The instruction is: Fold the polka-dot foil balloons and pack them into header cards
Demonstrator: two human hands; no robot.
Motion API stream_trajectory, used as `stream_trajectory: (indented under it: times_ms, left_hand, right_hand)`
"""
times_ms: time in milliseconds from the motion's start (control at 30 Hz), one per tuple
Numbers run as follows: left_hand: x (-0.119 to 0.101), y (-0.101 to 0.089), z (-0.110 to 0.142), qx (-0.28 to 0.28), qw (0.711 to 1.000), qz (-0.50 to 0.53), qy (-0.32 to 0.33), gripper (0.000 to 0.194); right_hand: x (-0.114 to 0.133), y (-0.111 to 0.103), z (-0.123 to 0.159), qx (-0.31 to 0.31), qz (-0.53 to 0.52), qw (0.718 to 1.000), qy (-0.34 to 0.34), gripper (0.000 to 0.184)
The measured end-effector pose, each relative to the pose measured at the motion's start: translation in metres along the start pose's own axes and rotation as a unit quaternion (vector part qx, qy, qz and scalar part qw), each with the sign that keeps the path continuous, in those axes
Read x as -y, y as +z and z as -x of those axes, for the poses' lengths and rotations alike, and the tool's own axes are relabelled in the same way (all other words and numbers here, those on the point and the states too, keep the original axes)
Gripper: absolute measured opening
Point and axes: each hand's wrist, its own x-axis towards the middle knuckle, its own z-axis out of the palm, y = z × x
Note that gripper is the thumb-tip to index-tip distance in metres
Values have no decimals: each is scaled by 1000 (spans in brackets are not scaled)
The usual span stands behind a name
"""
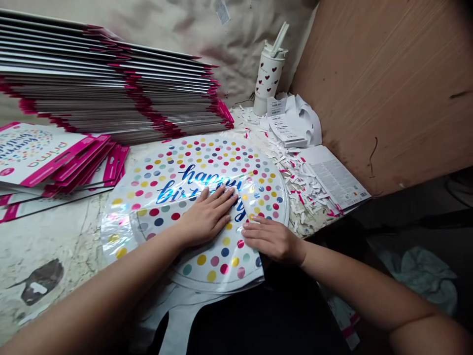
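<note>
Foil balloon beside the card stack lies pinned flat under left hand and right hand, both open, just apart.

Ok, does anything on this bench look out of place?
Yes: torn white and pink paper scraps lie scattered right of the polka-dot foil balloon, up to the printed sheet. They look loose and messy beside the neatly stacked pink-edged packages.

Stacked balloon packs block the left hand, a wooden panel the right hand.
</note>
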Motion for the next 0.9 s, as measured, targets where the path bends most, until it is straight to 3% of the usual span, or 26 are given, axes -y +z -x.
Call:
stream_trajectory:
  times_ms: [100,233,300,367,467,533,633,700,767,800,833,900]
  left_hand:
    - [-3,2,4,5,1000,-4,16,52]
    - [-10,8,-3,-4,1000,-2,-8,51]
    - [-10,12,-8,-11,1000,10,-22,52]
    - [-1,17,-4,-5,1000,23,-20,55]
    - [25,20,35,15,999,35,2,62]
    - [43,18,80,6,999,25,-24,64]
    - [54,5,145,-17,990,-25,-137,54]
    - [43,-6,166,-63,969,-59,-231,51]
    - [17,-11,163,-153,952,-75,-254,55]
    - [0,-10,155,-202,952,-73,-218,58]
    - [-16,-7,145,-211,965,-68,-140,62]
    - [-44,6,124,-184,979,-74,-52,70]
  right_hand:
    - [-3,1,1,45,-58,997,-10,21]
    - [-9,0,-3,102,-166,980,41,25]
    - [-14,-2,-12,115,-190,965,138,22]
    - [-21,-4,-27,125,-188,932,282,27]
    - [-31,-4,-52,168,-145,867,446,32]
    - [-37,-2,-66,201,-116,841,489,33]
    - [-41,5,-83,230,-101,825,507,34]
    - [-42,7,-90,250,-88,812,519,34]
    - [-43,7,-96,265,-71,802,530,35]
    - [-42,6,-97,270,-62,799,533,36]
    - [-41,4,-98,273,-51,798,535,35]
    - [-34,2,-98,269,-21,797,541,32]
